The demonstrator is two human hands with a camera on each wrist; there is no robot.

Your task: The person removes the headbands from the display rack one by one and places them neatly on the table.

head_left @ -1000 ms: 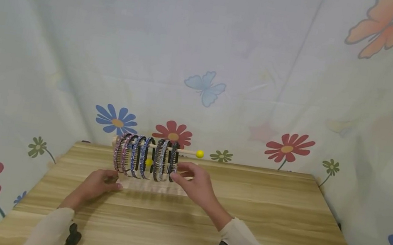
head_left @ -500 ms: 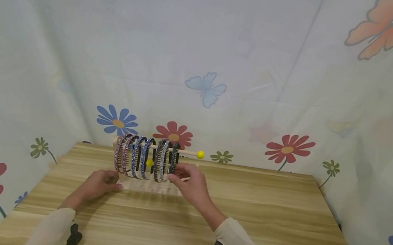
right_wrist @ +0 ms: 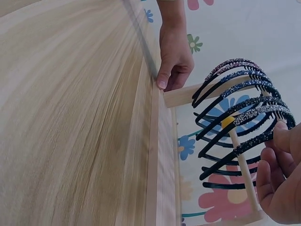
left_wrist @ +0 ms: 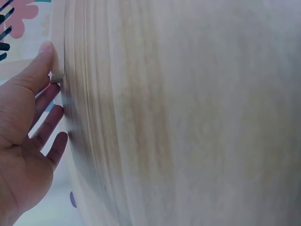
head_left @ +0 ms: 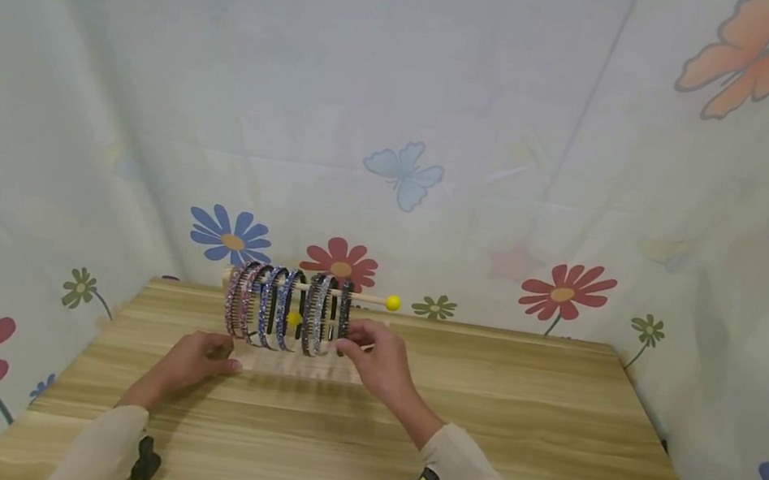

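Note:
A wooden headband rack [head_left: 300, 368] stands toward the back left of the table, with yellow balls [head_left: 393, 303] on its rod ends. Several glittery toothed headbands hang on it: pink ones [head_left: 246, 298], blue ones [head_left: 264, 305], and dark and silver ones [head_left: 319, 317]. My left hand [head_left: 190, 364] holds the left end of the rack's base, its thumb on the base edge. At the other end, my right hand [head_left: 382, 363] pinches the rightmost black headband [right_wrist: 254, 142] between thumb and fingers. That headband still hangs around the upper rod. The right wrist view shows its black ends spread apart.
The wood-grain table [head_left: 324, 461] extends to both sides and in front of the rack. Behind it hangs a pale cloth backdrop [head_left: 492, 107] printed with flowers and butterflies. A black wrist camera [head_left: 145, 461] sits at the left sleeve.
The rightmost black headband has shifted slightly right, widening its gap from the silver one. My right forearm has moved a little left. The left hand stays at the base.

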